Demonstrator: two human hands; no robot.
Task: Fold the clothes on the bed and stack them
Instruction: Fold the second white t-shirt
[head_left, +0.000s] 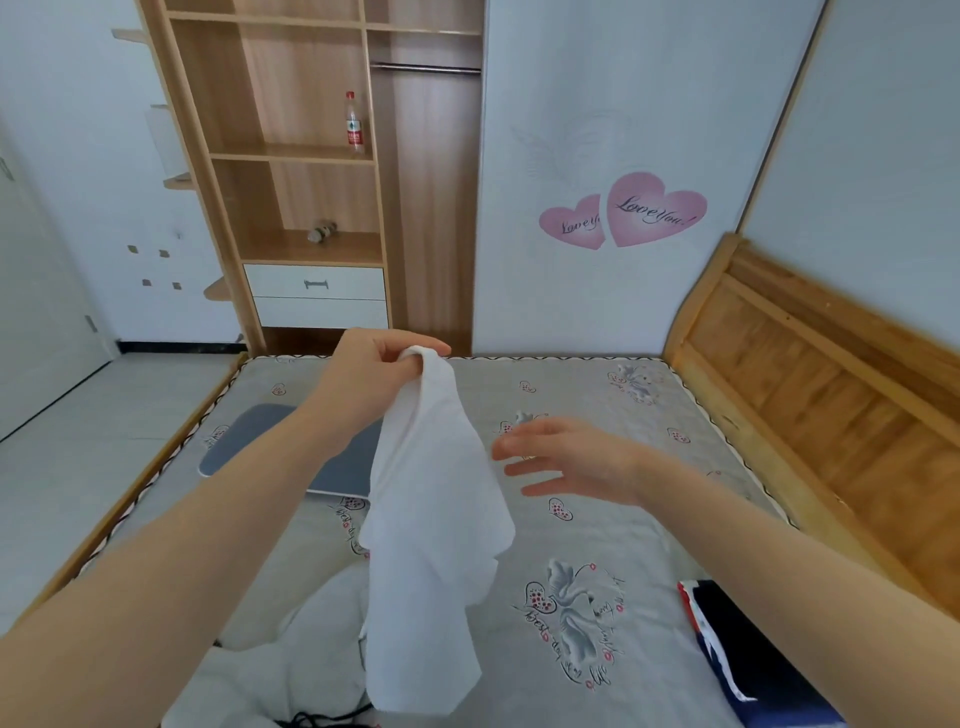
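Step in hand: opening out a white garment (431, 519) for folding, judged from the lifted, hanging cloth.
Left hand (379, 364): raised over the far middle of the bed (623, 519); grip closed, pinching the top edge of the garment between thumb and curled fingers.
Right hand (566, 462): just right of the hanging cloth, not touching it; grip open, fingers spread, nothing held.
Garment position: hangs bunched from the left hand, lower end near the bed at the near middle.
Other clothes: white pile (270, 665) at near left; dark garment (748, 654) with red and white trim at near right.
Other item: grey flat board (249, 441) on the far left of the bed.
Recommended technique: take a second top corner with the right hand, pull taut, shake out, lay flat on bare bed before folding.
Caution: avoid dragging the hem across the white pile.
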